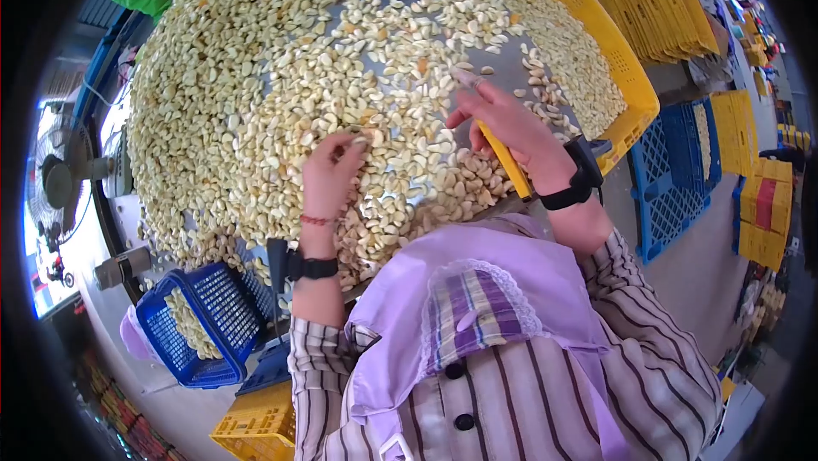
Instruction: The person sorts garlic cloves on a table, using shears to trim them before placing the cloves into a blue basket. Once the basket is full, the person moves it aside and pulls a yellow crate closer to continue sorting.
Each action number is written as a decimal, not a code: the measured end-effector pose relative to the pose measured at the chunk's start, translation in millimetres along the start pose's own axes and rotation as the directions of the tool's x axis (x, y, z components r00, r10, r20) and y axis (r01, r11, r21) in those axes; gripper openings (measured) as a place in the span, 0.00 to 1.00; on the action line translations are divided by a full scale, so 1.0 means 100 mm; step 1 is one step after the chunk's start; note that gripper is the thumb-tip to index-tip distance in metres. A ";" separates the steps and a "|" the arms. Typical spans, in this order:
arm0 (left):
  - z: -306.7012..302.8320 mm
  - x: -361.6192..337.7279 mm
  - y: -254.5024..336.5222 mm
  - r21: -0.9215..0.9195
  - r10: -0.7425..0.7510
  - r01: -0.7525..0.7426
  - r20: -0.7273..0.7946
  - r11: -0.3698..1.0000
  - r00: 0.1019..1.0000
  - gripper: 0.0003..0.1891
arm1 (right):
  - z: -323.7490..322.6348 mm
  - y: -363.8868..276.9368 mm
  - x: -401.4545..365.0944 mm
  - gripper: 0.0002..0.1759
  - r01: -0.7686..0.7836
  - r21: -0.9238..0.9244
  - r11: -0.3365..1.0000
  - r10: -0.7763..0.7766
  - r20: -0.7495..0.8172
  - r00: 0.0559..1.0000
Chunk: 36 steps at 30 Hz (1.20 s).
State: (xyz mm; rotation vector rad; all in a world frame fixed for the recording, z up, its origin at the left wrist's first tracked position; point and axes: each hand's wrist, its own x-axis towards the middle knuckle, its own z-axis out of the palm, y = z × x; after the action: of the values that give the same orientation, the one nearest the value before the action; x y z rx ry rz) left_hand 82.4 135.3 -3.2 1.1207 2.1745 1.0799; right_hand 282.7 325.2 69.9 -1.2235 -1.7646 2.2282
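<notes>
While the right hand (511, 124) clamps a yellow-handled tool (504, 161) against its palm, thumb and lower fingers wrapped round the handle, its forefinger stretches free toward the pale cloves (281, 77) just beyond its tip. The left hand (334, 173) lies fingers-down on the heap, tips curled into the cloves; whether they pinch one cannot be told.

The work looks to be at the picking-through stage, with one hand feeling over the pile and the other ready with the tool. Taking a single clove from here would call for a fine fingertip pinch. The pieces lie packed and touching under the left fingers, and thinner ahead of the right, where the bare metal table (509, 76) shows.

Both wrists bend downward, and the forearms reach out from the body in striped sleeves, each with a black band (311, 267). Past the right hand a yellow crate (635, 90) holds more cloves. Behind the left wrist, off the table's edge, sits a blue basket (226, 308), partly filled.
</notes>
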 end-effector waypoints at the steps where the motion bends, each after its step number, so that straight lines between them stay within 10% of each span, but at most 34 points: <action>1: -0.02 -0.03 0.01 -0.243 -0.142 0.135 -0.010 0.961 0.990 0.10 | -0.04 -0.01 -0.05 0.24 -0.028 0.077 0.997 0.030 -0.024 0.999; 6: -0.14 -0.23 0.18 -0.804 -0.333 0.289 0.121 0.519 0.935 0.11 | -0.06 0.15 -0.09 0.21 -0.023 0.125 0.992 0.022 0.006 1.000; 11: -0.14 -0.35 0.53 -0.858 -0.367 0.356 0.217 0.370 0.905 0.13 | 0.24 0.20 -0.12 0.28 0.165 0.086 0.982 -0.180 0.198 0.964; 26: -0.03 -0.55 0.65 -0.894 -0.291 0.292 0.196 0.340 0.936 0.08 | 0.58 0.07 -0.18 0.31 0.473 -0.063 0.879 -0.386 0.488 0.783; 29: -0.06 -0.63 0.52 -0.933 0.221 0.223 0.163 -0.281 0.962 0.14 | 0.53 0.07 -0.08 0.26 0.223 0.039 0.974 -0.226 0.243 0.943; 31: -0.18 -0.61 0.56 -0.950 0.016 0.134 0.135 -0.283 0.991 0.13 | 0.36 0.14 0.08 0.24 0.199 0.077 0.977 -0.210 0.176 0.962; 32: -0.25 -0.61 0.55 -0.962 -0.191 0.045 0.099 -0.269 0.977 0.13 | 0.28 0.17 0.14 0.22 0.175 0.112 0.978 -0.187 0.109 0.976; 34: -0.26 -0.49 0.23 -0.987 -0.046 0.098 0.105 -0.129 0.993 0.13 | 0.22 0.14 0.19 0.18 0.150 0.109 0.983 -0.158 0.074 0.985; 35: -0.22 -0.42 0.25 -0.770 -0.094 0.125 0.084 0.626 0.992 0.13 | 0.21 0.11 0.19 0.15 0.130 0.105 0.986 -0.134 0.036 0.990; 36: -0.20 -0.34 0.25 -0.072 -0.112 0.115 0.036 0.991 0.993 0.14 | 0.23 0.08 0.19 0.15 0.131 0.106 0.986 -0.136 0.041 0.990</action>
State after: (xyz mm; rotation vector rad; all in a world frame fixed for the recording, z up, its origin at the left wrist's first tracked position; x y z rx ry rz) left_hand 99.4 107.6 30.3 0.9630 2.1274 1.0761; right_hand 259.9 313.3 53.8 -1.0091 -1.6701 2.2589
